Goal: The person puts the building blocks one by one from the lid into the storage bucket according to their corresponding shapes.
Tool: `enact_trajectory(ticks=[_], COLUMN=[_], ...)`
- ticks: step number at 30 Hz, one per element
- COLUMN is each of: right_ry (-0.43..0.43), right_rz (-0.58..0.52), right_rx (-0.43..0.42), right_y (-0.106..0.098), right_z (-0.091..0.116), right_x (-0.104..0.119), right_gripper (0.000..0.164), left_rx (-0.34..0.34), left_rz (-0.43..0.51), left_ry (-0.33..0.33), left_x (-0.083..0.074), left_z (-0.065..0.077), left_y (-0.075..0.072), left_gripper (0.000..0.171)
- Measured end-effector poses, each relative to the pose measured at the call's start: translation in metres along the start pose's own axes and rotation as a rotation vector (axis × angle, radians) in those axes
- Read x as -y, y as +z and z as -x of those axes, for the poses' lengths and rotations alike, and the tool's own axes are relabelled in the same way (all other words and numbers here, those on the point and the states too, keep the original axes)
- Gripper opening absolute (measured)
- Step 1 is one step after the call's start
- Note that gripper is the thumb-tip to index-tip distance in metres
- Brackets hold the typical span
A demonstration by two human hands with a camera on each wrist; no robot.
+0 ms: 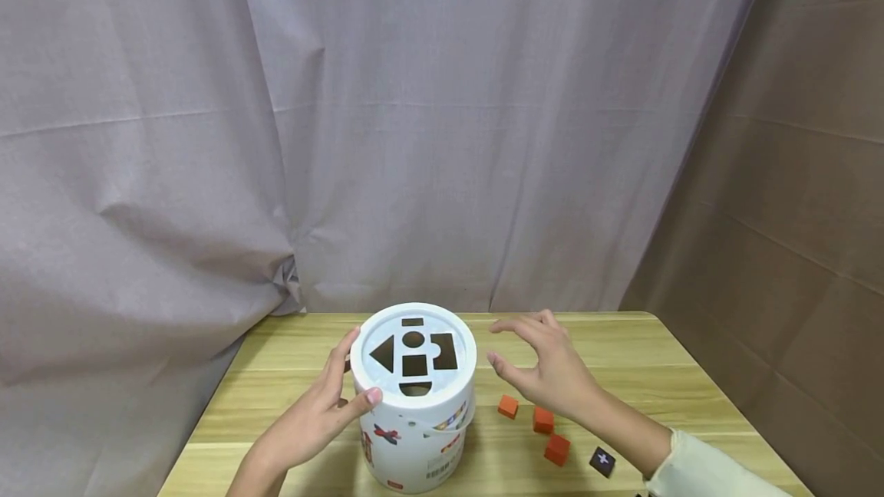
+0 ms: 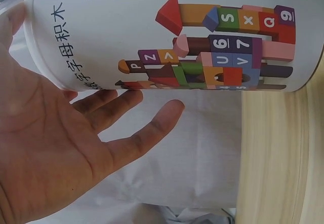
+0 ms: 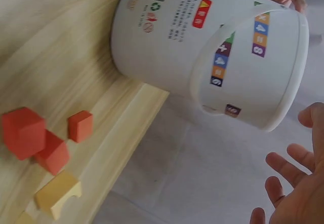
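Observation:
A white bucket (image 1: 414,436) stands on the table, printed with building-block pictures. Its lid (image 1: 390,385) has cut-out holes: a triangle, a circle, a square and other shapes. My left hand (image 1: 304,416) holds the bucket at its rim, thumb over the front edge of the lid and fingers along the left side. In the left wrist view, the bucket's wall hides some of those fingertips. To the right of the rim my right hand (image 1: 552,363) hovers, thumb and forefinger spread apart, nothing between them. Below it lie an orange block (image 1: 507,406) and two red blocks (image 1: 556,449).
A dark block (image 1: 603,462) with a white plus sign lies right of the red ones. In the right wrist view a yellow arch block (image 3: 56,192) shows beside them. The bucket's handle (image 3: 202,67) hangs against its side. A grey curtain (image 1: 442,136) backs the wooden table (image 1: 642,374).

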State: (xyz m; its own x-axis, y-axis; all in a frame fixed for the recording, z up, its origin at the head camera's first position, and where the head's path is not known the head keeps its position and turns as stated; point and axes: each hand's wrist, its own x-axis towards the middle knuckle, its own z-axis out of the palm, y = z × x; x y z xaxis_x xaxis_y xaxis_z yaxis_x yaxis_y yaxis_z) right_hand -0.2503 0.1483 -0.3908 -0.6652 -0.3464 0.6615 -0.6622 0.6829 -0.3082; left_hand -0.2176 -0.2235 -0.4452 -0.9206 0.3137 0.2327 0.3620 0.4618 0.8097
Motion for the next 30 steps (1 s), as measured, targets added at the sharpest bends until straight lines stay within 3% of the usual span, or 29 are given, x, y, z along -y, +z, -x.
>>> enact_trajectory(ticks=[11,21,30], right_ry=[0.046,0.029,0.125], right_rz=[0.042,0.117,0.136], right_rx=[0.005,-0.005,0.063], right_y=[-0.002,-0.007,-0.012], right_z=[0.021,0.041,0.068], right_x=[-0.017,-0.039,-0.061], right_gripper=[0.040,0.041,0.045], left_rx=[0.000,-0.008,-0.004], left_rz=[0.012,0.004,0.003], left_ry=[-0.006,0.004,0.001], left_x=[0.001,0.002,0.004], left_z=[0.003,0.002,0.000], left_y=[-0.002,-0.002,-0.001], left_gripper=[0.098,0.097,0.098])
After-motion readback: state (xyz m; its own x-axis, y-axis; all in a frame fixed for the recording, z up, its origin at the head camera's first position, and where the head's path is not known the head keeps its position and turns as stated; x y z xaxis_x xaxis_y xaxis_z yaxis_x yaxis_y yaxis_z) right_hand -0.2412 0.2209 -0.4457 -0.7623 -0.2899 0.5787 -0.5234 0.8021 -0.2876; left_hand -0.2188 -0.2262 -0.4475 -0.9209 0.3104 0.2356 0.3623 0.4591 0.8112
